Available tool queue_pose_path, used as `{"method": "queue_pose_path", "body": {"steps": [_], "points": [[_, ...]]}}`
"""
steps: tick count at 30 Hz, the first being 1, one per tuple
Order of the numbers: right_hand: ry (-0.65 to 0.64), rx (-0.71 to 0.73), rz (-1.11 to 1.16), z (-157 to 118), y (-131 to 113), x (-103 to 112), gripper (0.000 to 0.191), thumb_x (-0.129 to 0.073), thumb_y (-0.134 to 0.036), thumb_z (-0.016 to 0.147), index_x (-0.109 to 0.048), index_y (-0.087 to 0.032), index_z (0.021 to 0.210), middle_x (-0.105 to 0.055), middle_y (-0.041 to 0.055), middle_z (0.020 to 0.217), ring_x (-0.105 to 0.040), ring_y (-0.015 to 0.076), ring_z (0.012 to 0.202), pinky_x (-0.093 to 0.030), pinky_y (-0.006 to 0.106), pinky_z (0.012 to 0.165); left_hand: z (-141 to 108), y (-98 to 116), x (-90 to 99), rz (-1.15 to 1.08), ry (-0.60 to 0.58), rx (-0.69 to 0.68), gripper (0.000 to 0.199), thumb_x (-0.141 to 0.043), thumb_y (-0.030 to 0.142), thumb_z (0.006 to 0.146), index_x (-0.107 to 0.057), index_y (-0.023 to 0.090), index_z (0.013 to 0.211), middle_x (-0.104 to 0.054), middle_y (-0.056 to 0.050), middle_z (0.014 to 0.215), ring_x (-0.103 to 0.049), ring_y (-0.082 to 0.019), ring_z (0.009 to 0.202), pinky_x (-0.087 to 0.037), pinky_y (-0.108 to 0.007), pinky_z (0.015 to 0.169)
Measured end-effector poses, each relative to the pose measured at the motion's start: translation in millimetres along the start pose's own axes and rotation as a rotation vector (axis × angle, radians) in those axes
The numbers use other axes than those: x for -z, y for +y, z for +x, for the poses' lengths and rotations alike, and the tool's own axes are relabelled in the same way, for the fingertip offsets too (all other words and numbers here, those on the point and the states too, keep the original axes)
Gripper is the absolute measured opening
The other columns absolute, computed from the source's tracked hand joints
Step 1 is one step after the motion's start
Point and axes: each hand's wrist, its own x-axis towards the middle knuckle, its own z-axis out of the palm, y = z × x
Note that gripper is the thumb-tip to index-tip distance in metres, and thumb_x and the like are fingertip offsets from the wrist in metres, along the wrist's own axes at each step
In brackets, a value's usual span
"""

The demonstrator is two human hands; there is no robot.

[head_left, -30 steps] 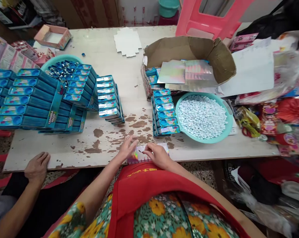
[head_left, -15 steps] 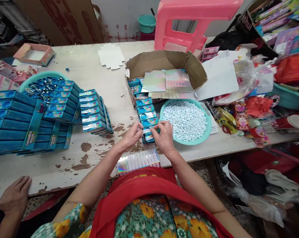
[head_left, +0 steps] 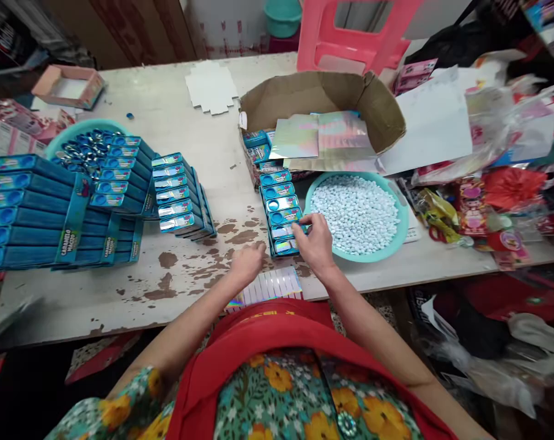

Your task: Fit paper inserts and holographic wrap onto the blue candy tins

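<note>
The right hand (head_left: 317, 243) rests over the near end of a row of glossy blue oblong boxes (head_left: 284, 216) on the paint-worn white table (head_left: 228, 189); its thumb and index are nearly together, though I cannot tell whether they pinch anything. The left hand (head_left: 248, 264) is beside the row, fingers curled narrow, contents hidden. Pressing unevenly could tilt a box, and the right wrist could nudge the round turquoise plastic bowl (head_left: 372, 257), spilling its small pale pieces (head_left: 354, 211). The iridescent silver sheet of narrow strips (head_left: 277, 284), lying against the red cloth apron (head_left: 268, 324), could be dragged off by it. Counted: 6 boxes in this row, 1 sheet, 1 bowl of pieces too many to count.
</note>
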Motion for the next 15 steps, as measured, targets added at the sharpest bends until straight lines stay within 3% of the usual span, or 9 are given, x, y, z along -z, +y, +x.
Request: {"method": "queue_pose_path", "body": {"steps": [3, 4, 6, 8, 10, 13, 15], "points": [[0.112, 0.119, 0.061, -29.5, -7.7, 16.2, 0.012, -0.055, -0.024, 0.083, -0.051, -0.021, 0.093, -0.053, 0.0060, 0.093, -0.050, 0.0201, 0.089, -0.043, 0.035, 0.075, -15.1, -57.9, -10.5, 0.081, -0.034, -0.047, 0.024, -0.049, 0.030, 0.082, -0.058, 0.019, 0.102, -0.059, -0.012, 0.104, -0.052, -0.028, 0.102, -0.037, -0.035, 0.084], [0.078, 0.173, 0.107, -43.0, -9.4, 18.9, 0.011, -0.055, -0.023, 0.083, -0.052, -0.021, 0.093, -0.054, 0.0056, 0.092, -0.051, 0.0200, 0.089, -0.044, 0.035, 0.076, -21.7, -76.9, -15.9, 0.066, -0.073, -0.033, 0.025, -0.055, 0.033, 0.078, -0.060, 0.019, 0.098, -0.059, -0.011, 0.103, -0.052, -0.027, 0.101, -0.037, -0.034, 0.084], [-0.189, 0.260, 0.219, -69.3, -9.6, 14.4, 0.006, -0.055, -0.022, 0.084, -0.053, -0.022, 0.090, -0.055, 0.0033, 0.085, -0.053, 0.0175, 0.081, -0.045, 0.032, 0.071, -33.8, -107.3, -27.8, -0.023, -0.137, 0.036, 0.020, -0.063, 0.029, 0.069, -0.062, 0.017, 0.086, -0.060, -0.009, 0.096, -0.053, -0.025, 0.095, -0.038, -0.031, 0.080], [-0.547, 0.275, 0.281, -89.1, -5.8, -6.0, 0.005, -0.052, -0.022, 0.087, -0.055, -0.022, 0.091, -0.056, 0.0022, 0.083, -0.054, 0.0148, 0.074, -0.046, 0.028, 0.066, -41.0, -124.5, -38.1, -0.137, -0.150, 0.101, 0.009, -0.059, 0.022, 0.068, -0.062, 0.016, 0.075, -0.061, -0.006, 0.083, -0.055, -0.020, 0.083, -0.038, -0.027, 0.072], [-0.786, 0.273, 0.237, -101.0, -0.2, -38.7, 0.013, -0.051, -0.023, 0.088, -0.056, -0.021, 0.100, -0.058, 0.0044, 0.094, -0.057, 0.0153, 0.082, -0.048, 0.028, 0.072, -42.6, -131.3, -44.4, -0.220, -0.137, 0.123, 0.010, -0.051, 0.019, 0.073, -0.061, 0.016, 0.073, -0.061, -0.003, 0.074, -0.054, -0.016, 0.072, -0.037, -0.025, 0.065], [-0.929, 0.364, 0.042, -111.8, 7.2, -90.6, 0.040, -0.059, -0.025, 0.083, -0.050, -0.018, 0.121, -0.052, 0.0123, 0.120, -0.050, 0.0229, 0.111, -0.044, 0.037, 0.092, -40.5, -132.3, -48.9, -0.314, -0.084, 0.150, 0.014, -0.047, 0.017, 0.074, -0.060, 0.016, 0.080, -0.059, 0.000, 0.069, -0.052, -0.012, 0.063, -0.036, -0.022, 0.060], [-1.026, 0.463, -0.106, -119.3, 10.6, -113.8, 0.055, -0.064, -0.028, 0.080, -0.044, -0.015, 0.129, -0.047, 0.0159, 0.129, -0.044, 0.0285, 0.119, -0.040, 0.044, 0.097, -40.0, -131.4, -51.5, -0.422, -0.026, 0.191, 0.014, -0.050, 0.015, 0.070, -0.057, 0.016, 0.082, -0.055, 0.004, 0.062, -0.050, -0.010, 0.059, -0.036, -0.020, 0.058]]}}
